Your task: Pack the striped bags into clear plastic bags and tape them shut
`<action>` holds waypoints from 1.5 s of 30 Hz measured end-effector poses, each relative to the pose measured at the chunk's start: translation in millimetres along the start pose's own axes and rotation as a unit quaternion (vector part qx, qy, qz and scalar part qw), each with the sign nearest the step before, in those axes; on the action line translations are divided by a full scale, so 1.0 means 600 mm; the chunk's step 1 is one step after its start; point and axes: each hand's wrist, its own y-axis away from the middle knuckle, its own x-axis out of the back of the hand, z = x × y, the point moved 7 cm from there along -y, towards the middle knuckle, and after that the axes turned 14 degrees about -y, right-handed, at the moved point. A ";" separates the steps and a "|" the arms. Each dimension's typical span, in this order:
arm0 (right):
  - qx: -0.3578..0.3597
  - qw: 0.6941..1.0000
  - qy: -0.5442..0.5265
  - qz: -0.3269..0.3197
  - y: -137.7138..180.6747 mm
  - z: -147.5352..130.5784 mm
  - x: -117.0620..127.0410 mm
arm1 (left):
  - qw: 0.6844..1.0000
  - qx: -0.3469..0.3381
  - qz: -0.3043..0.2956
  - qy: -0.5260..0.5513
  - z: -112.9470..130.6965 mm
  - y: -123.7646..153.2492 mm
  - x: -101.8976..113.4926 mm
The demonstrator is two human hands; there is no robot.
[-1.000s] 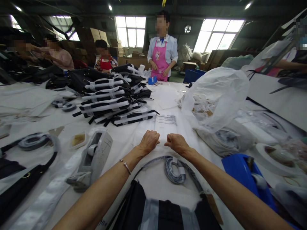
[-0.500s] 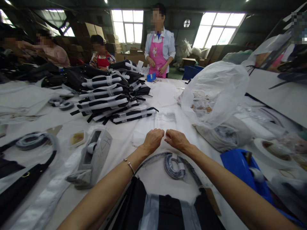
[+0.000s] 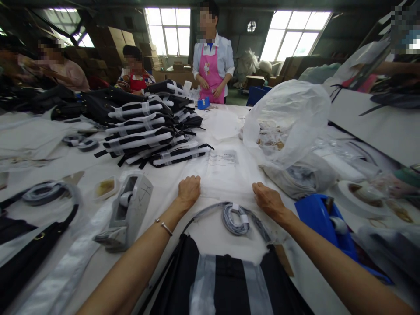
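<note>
A translucent plastic bag with printed lines of text lies flat on the white table. My left hand is closed on its near edge at the left, and my right hand is closed on the same edge at the right. The fingertips are partly hidden. Closer to me sits a black bag with clear wrapping strips around it and a strap arched toward the plastic bag. Inside that arch lies a wrapped grey coil.
Left of my arm stands a grey tape dispenser, and right of the other arm a blue tape dispenser. Wrapped black bags are piled at the back left. A large clear sack stands at the right. A person in a pink apron stands opposite.
My hands were close together at the middle; they have moved apart, left and right, along the plastic bag's near edge. The view has shifted slightly.
</note>
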 end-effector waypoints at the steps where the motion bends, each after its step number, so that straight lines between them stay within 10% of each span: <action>1: -0.016 1.000 -0.003 0.006 0.010 0.014 -0.001 | 1.000 0.006 -0.016 0.006 -0.009 0.000 -0.003; 8: -0.077 0.993 -0.040 0.080 0.067 0.067 -0.004 | 0.995 -0.044 -0.085 0.027 -0.009 0.014 0.012; 15: 0.057 0.971 -0.073 0.222 0.094 0.001 0.041 | 0.979 -0.182 0.091 0.017 0.122 0.066 0.100; 19: 0.117 0.957 -0.069 0.255 0.107 -0.042 0.070 | 0.980 -0.173 0.087 0.044 0.170 0.063 0.092; 23: 0.137 0.951 -0.056 0.272 0.129 -0.028 0.078 | 0.992 -0.073 0.081 0.070 0.116 0.046 0.072; 29: 0.041 0.943 -0.177 0.279 0.166 0.055 0.050 | 0.976 0.135 0.052 0.160 -0.071 0.049 0.039; 31: -0.067 0.898 -0.336 0.276 0.167 0.091 0.030 | 0.957 0.189 0.032 0.218 -0.116 0.055 0.025; 36: -0.303 0.582 -0.723 0.214 0.125 0.131 -0.033 | 0.869 0.221 -0.014 0.442 -0.132 0.033 0.003; 41: -0.301 0.491 -0.796 0.188 0.051 0.153 0.000 | 0.790 0.178 0.015 0.587 -0.083 -0.004 0.020; 45: -0.309 0.447 -0.818 0.188 0.054 0.162 -0.014 | 0.794 0.137 0.012 0.592 -0.029 0.004 -0.004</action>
